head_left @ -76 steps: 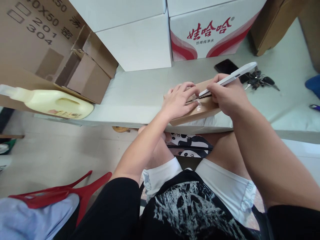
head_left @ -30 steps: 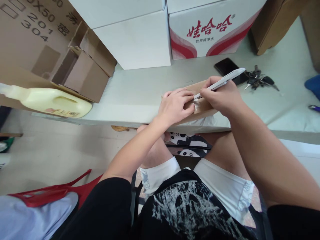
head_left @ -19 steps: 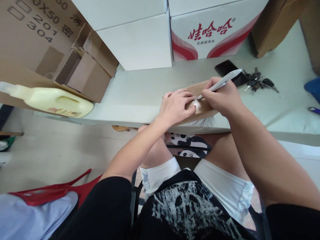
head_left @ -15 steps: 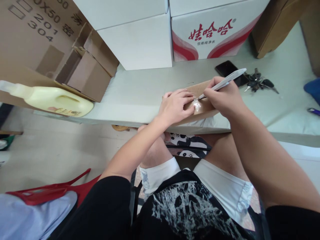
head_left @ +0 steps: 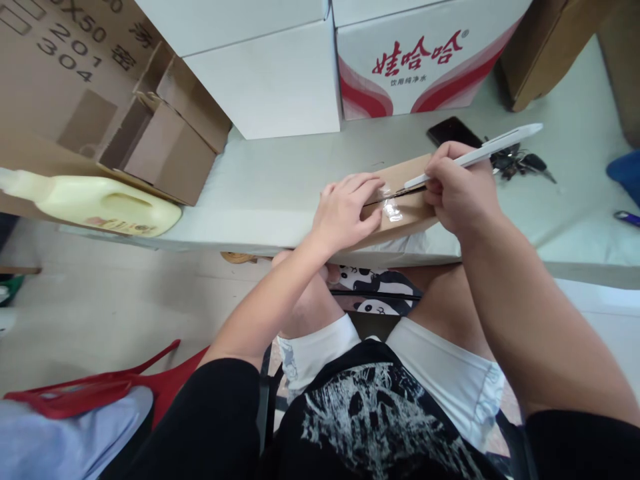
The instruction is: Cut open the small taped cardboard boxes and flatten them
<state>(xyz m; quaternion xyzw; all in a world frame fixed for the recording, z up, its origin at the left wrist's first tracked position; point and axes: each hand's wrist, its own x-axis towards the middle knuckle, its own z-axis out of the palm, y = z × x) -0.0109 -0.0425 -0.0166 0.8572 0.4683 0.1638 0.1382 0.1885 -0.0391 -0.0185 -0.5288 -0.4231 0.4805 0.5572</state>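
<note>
A small brown cardboard box (head_left: 400, 175) lies at the table's front edge, with a shiny strip of clear tape (head_left: 393, 210) across its top seam. My left hand (head_left: 345, 212) grips the left end of the box, fingertips near the seam and thumb by the tape. In my right hand (head_left: 463, 190) is a slim white utility knife (head_left: 493, 145), its lower end pointing left over the box. A dark gap shows along the seam beside the knife; whether the blade touches the cardboard I cannot tell.
Behind the box are a black phone (head_left: 454, 132), keys (head_left: 520, 163) and white cartons (head_left: 410, 73). Brown cartons (head_left: 173, 147) and a pale yellow jug (head_left: 107, 203) stand left. A purple-blue item (head_left: 627, 219) lies right. A red chair (head_left: 75, 397) is at lower left.
My right hand has moved slightly right, and the knife has drawn back from the tape and tilted flatter. A dark gap now shows in the seam. My left hand stays on the box.
</note>
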